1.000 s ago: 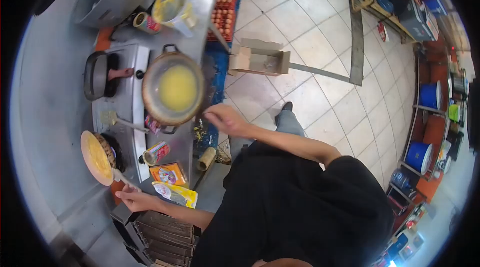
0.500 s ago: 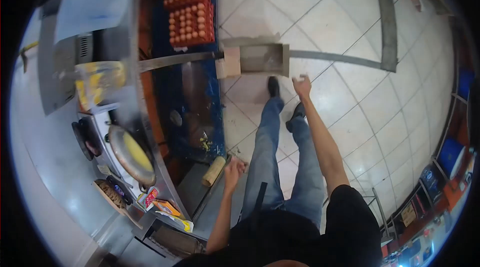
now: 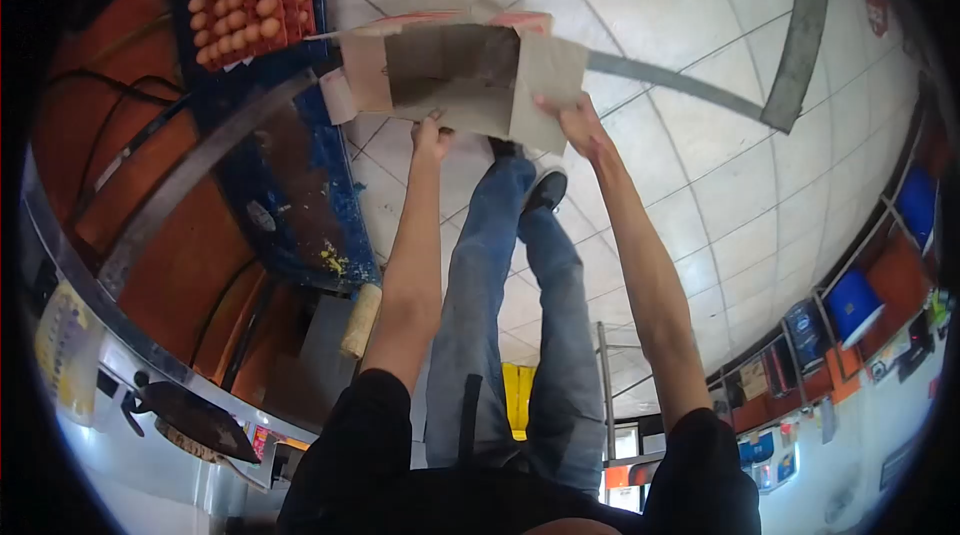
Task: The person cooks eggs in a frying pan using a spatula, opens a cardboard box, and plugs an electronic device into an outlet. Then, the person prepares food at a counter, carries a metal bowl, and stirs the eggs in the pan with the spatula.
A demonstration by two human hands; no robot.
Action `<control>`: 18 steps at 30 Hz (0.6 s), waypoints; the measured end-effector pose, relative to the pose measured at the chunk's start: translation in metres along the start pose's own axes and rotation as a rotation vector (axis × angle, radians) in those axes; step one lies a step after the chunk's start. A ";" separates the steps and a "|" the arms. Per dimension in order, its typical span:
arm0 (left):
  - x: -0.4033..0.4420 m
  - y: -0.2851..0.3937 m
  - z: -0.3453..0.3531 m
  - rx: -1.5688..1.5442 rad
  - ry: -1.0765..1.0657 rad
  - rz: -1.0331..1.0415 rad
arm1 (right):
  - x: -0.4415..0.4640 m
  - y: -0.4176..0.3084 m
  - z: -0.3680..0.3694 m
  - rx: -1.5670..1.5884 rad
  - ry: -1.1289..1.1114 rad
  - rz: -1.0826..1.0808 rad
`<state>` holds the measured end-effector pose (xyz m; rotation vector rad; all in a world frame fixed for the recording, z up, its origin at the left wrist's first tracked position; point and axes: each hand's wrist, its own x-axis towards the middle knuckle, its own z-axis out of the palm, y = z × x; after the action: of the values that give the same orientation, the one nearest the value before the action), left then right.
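Observation:
An open cardboard box (image 3: 450, 100) is between my two hands, over the tiled floor in front of my feet. My left hand (image 3: 432, 138) grips its near edge, left of the middle. On the right, my right hand (image 3: 577, 125) is closed on the box's right flap, with the fingers partly hidden by the cardboard. The inside of the box shows brown and shadowed.
Red trays of eggs (image 3: 245, 0) stand on a blue surface (image 3: 290, 205) at the left. A metal counter edge (image 3: 75, 260) curves along the left, with a pan (image 3: 195, 420) below. Shelves with blue buckets (image 3: 853, 305) line the right.
The view has swung from the stove down to the floor. Both hands have reached forward and taken hold of the cardboard box, which now appears larger and raised.

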<state>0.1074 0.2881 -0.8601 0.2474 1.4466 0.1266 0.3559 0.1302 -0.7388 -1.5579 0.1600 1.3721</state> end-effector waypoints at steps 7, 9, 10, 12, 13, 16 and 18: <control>-0.189 0.109 0.232 0.249 -0.099 0.206 | -0.118 -0.212 -0.074 0.073 0.126 -0.133; -0.250 0.147 0.301 0.329 -0.120 0.246 | -0.161 -0.294 -0.087 0.225 0.152 -0.162; -0.275 0.165 0.327 0.368 -0.166 0.278 | -0.186 -0.326 -0.094 0.210 0.164 -0.167; -0.341 0.213 0.408 0.420 -0.119 0.186 | -0.230 -0.406 -0.107 0.156 0.253 -0.145; -0.369 0.240 0.440 0.496 -0.226 0.222 | -0.251 -0.456 -0.105 0.119 0.322 -0.119; -0.443 0.303 0.565 0.611 -0.235 0.332 | -0.257 -0.530 -0.126 0.551 0.321 -0.313; -0.450 0.340 0.644 0.798 -0.263 0.448 | -0.229 -0.585 -0.156 0.687 0.368 -0.428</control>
<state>0.7109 0.4528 -0.2764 1.1964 1.0988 -0.1266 0.7675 0.1862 -0.2424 -1.1461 0.4438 0.5885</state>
